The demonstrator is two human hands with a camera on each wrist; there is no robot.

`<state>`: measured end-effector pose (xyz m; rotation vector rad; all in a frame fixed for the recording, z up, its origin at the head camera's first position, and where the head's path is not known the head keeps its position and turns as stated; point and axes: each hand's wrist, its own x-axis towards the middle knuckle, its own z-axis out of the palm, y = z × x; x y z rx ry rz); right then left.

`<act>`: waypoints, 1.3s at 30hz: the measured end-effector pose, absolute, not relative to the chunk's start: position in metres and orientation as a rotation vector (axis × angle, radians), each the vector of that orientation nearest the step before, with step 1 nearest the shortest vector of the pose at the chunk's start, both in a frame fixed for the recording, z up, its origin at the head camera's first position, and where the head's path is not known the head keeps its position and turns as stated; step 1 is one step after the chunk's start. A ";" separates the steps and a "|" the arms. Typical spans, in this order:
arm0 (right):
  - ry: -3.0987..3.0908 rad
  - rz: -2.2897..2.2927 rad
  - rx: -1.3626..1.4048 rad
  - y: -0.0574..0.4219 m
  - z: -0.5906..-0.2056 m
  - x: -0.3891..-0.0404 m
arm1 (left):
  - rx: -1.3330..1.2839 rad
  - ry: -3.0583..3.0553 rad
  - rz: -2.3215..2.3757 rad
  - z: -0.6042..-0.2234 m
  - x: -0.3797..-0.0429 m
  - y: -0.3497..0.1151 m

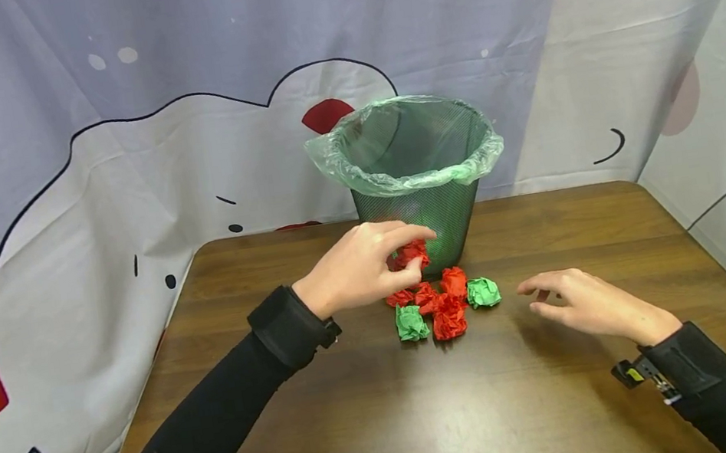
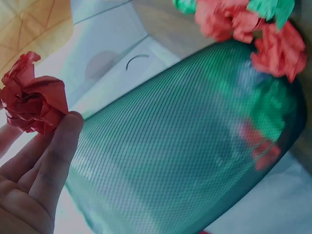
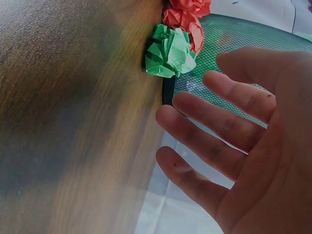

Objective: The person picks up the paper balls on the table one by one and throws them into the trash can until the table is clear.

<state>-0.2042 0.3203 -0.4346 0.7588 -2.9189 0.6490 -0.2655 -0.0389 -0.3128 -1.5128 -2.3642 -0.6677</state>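
One crumpled red paper ball (image 1: 414, 252) is what I have in the left hand (image 1: 358, 270), pinched between the thumb underneath and the fingers on top, in front of the mesh bin (image 1: 452, 218) and below its rim. The left wrist view shows me the ball clear of the other paper. A fingertip pinch makes sense to me: paper this light should need little pressure.

The right hand (image 1: 593, 302) grasps nothing; its fingers are loosely bent, to the right of the bin and nearer the wearer than its base, near a green ball (image 1: 483, 292). I take it that it stands off to leave the left one room.

At the bin's near foot lie several red balls (image 1: 448, 315), overlapping too much for me to count, with a second green ball (image 1: 411, 322) at their near left edge. So tight a bunch presumably puts them all within one short reach.

Through the bin's mesh I make out green and red patches (image 2: 270, 112) low down, seemingly paper inside. The clear liner (image 1: 408, 181) is folded outward over the rim, probably so it cannot slump in.
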 end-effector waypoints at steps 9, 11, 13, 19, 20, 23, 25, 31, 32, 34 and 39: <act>-2.934 0.655 0.752 0.322 -0.433 -0.203 | -1.412 -2.290 -0.684 -0.267 -0.283 -0.042; -2.936 0.655 0.749 0.322 -0.433 -0.203 | -1.384 -2.276 -0.697 -0.258 -0.288 -0.043; -2.939 0.654 0.746 0.322 -0.433 -0.202 | -1.360 -2.263 -0.709 -0.249 -0.291 -0.043; -2.943 0.658 0.743 0.323 -0.434 -0.203 | -1.291 -2.221 -0.750 -0.227 -0.303 -0.043; -2.942 0.658 0.745 0.323 -0.435 -0.203 | -1.276 -2.219 -0.756 -0.224 -0.306 -0.043; -2.938 0.660 0.747 0.323 -0.435 -0.203 | -1.226 -2.218 -0.764 -0.216 -0.312 -0.041; -2.939 0.665 0.748 0.324 -0.436 -0.203 | -1.195 -2.218 -0.755 -0.211 -0.317 -0.040; -2.945 0.659 0.741 0.325 -0.437 -0.203 | -1.118 -2.226 -0.729 -0.194 -0.332 -0.036; -2.943 0.658 0.742 0.326 -0.437 -0.203 | -1.103 -2.232 -0.727 -0.191 -0.334 -0.036; -2.938 0.661 0.744 0.326 -0.437 -0.203 | -1.074 -2.256 -0.724 -0.184 -0.338 -0.035; -2.926 0.671 0.749 0.328 -0.438 -0.203 | -1.006 -2.309 -0.721 -0.174 -0.346 -0.034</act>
